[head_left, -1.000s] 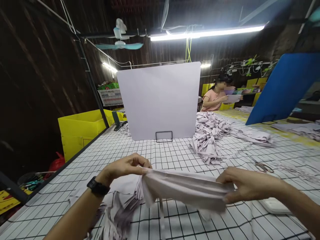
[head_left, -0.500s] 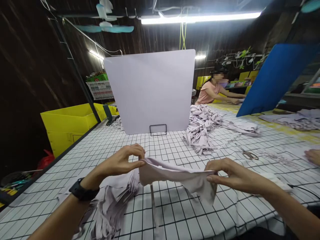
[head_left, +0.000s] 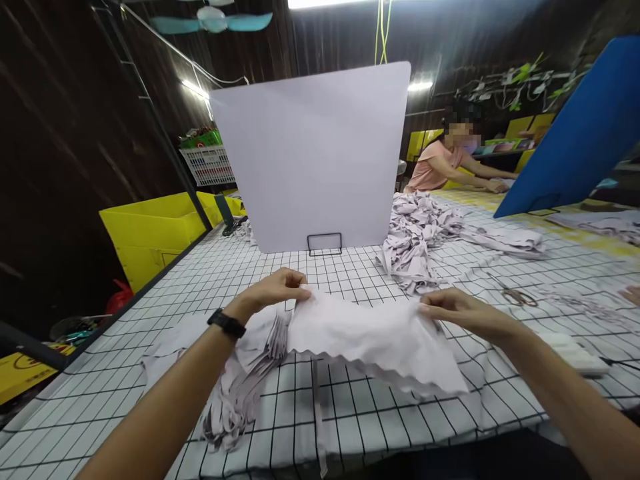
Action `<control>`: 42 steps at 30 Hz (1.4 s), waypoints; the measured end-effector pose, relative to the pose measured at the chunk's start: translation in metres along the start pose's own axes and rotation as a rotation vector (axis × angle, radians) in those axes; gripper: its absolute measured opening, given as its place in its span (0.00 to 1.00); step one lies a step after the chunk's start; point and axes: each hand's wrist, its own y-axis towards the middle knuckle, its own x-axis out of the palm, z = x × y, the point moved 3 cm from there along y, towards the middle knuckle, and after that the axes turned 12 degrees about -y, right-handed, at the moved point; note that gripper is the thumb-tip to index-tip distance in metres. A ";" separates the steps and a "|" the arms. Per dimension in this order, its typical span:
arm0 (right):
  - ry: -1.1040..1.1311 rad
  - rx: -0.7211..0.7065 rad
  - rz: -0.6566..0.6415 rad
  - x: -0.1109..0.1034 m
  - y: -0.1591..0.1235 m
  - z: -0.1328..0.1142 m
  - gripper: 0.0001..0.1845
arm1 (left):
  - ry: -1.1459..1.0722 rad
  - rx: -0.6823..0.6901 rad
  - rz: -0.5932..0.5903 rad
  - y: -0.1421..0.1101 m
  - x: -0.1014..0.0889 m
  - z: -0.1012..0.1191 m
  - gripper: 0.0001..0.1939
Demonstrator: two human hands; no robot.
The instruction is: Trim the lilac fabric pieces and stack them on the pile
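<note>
A pale lilac fabric piece [head_left: 370, 337] with a wavy lower edge is stretched between my two hands, just above the checked cloth on the table. My left hand [head_left: 280, 288] pinches its upper left corner. At the upper right corner, my right hand [head_left: 450, 310] grips it between thumb and fingers. A narrow strap [head_left: 319, 417] hangs down below the left part of the fabric. Beside my left forearm lies a layered stack of similar fabric pieces [head_left: 240, 390], partly hidden by that arm.
A white upright panel [head_left: 310, 160] stands ahead on a wire foot. Right of it is a heap of fabric pieces [head_left: 417, 233], then scissors [head_left: 520, 297] and a white device [head_left: 575, 353] with a cable. A co-worker [head_left: 445, 163] sits beyond, near a blue panel [head_left: 575, 140].
The fabric has turned from edge-on to showing its broad face, its lower edge swinging toward me. Both hands keep their hold. The camera view has tilted down.
</note>
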 end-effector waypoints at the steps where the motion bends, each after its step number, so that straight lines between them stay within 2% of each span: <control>1: -0.044 0.031 0.037 0.008 0.005 0.010 0.26 | 0.055 -0.031 0.028 0.005 0.007 -0.012 0.16; 3: -0.110 0.102 0.125 0.024 0.006 0.030 0.25 | 0.129 -0.069 0.096 0.007 0.023 -0.036 0.17; 6: -0.157 0.196 0.201 0.047 -0.012 0.052 0.26 | 0.231 -0.063 0.168 -0.007 0.047 -0.060 0.19; 11: -0.260 0.278 0.214 0.079 -0.054 0.063 0.28 | 0.468 0.038 0.116 -0.040 0.079 -0.072 0.16; 14: -0.288 0.226 0.181 0.097 -0.064 0.060 0.24 | 0.535 0.041 0.086 -0.043 0.090 -0.078 0.13; 16: -0.255 0.176 0.222 0.103 -0.068 0.057 0.19 | 0.550 0.042 0.087 -0.040 0.093 -0.080 0.08; 19: -0.199 0.161 0.313 0.104 -0.073 0.056 0.18 | 0.521 0.042 0.124 -0.035 0.093 -0.080 0.10; 23: -0.197 0.193 0.363 0.100 -0.078 0.058 0.20 | 0.398 0.025 0.209 -0.034 0.089 -0.078 0.10; 26: -0.234 0.183 0.341 0.101 -0.076 0.056 0.22 | 0.276 -0.002 0.247 -0.034 0.085 -0.078 0.07; 30: -0.245 0.165 0.260 0.099 -0.069 0.053 0.21 | 0.178 -0.023 0.389 -0.036 0.075 -0.075 0.07; 35: -0.276 0.193 0.270 0.088 -0.071 0.049 0.18 | 0.085 -0.011 0.516 -0.036 0.069 -0.067 0.06; 39: -0.311 0.119 0.064 0.083 -0.070 0.038 0.18 | 0.028 0.049 0.638 -0.034 0.069 -0.054 0.07; 42: -0.273 0.104 0.129 0.071 -0.052 0.010 0.21 | -0.089 0.230 0.597 -0.029 0.071 -0.029 0.07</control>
